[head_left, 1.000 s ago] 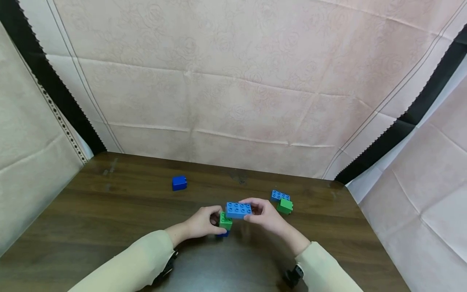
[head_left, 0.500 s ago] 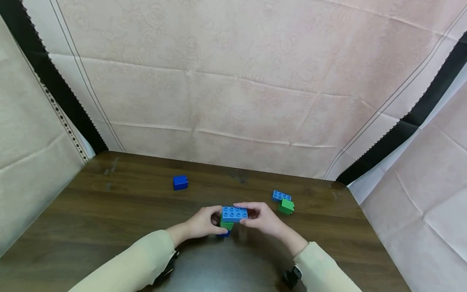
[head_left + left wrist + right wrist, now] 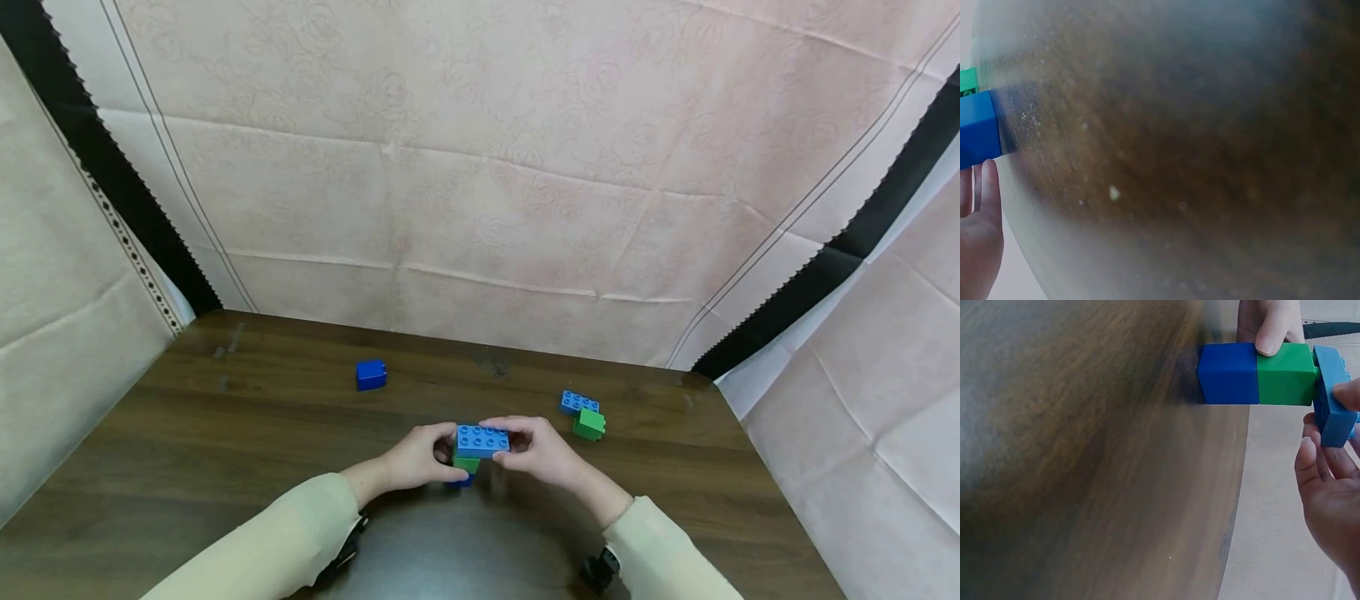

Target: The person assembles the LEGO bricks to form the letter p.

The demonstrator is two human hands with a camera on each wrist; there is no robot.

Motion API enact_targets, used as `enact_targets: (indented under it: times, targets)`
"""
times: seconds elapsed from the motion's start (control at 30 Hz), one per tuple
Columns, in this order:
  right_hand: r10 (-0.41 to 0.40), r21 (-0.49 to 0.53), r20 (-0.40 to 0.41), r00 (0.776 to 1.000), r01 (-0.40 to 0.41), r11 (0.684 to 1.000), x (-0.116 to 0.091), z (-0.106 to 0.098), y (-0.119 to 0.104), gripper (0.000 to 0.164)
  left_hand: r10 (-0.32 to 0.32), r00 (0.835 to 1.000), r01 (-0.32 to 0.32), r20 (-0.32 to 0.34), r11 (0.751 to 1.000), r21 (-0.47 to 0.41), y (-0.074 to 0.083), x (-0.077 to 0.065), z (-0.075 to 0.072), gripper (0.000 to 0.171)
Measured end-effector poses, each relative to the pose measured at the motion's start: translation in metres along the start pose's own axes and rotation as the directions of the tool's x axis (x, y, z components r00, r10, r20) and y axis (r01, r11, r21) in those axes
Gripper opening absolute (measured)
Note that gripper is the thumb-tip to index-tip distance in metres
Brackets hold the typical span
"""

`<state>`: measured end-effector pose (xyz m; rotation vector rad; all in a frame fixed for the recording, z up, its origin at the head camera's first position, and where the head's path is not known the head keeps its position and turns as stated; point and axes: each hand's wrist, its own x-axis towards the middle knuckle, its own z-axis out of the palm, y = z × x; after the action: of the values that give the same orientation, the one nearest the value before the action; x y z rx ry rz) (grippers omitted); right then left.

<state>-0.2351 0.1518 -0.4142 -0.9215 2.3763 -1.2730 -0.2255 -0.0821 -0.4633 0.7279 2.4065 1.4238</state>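
My left hand (image 3: 415, 457) grips a short upright stack from its left side, thumb across the seam in the right wrist view. A dark blue building block (image 3: 1229, 374) forms the bottom, with a green building block (image 3: 1285, 374) on it. Over the green one lies a light blue building block (image 3: 482, 440) with two rows of studs, jutting out to the right. My right hand (image 3: 542, 450) pinches its right end between thumb and fingers. A thin strip of green studs shows at the seam in the right wrist view. The left wrist view catches only part of the dark blue block (image 3: 977, 128).
Another dark blue block (image 3: 371, 376) lies at the back left of the brown wooden table (image 3: 270, 400). At the back right, a light blue block (image 3: 579, 402) and a green block (image 3: 589, 424) lie close together. A pale cloth (image 3: 465, 183) hangs behind the table.
My right hand has moved the light blue block left and slightly down onto the green block, then held there. The left hand has kept its grip on the stack.
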Motion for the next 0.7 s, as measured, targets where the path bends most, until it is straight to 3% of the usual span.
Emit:
enact_targets:
  times: [0.7]
  targets:
    - [-0.02, -0.052, -0.018, 1.0, 0.019, 0.998, -0.0006, 0.0025, -0.0001, 0.039, -0.001, 1.0, 0.001, -0.002, 1.0, -0.011, 0.0012, -0.0009, 0.0006, 0.035]
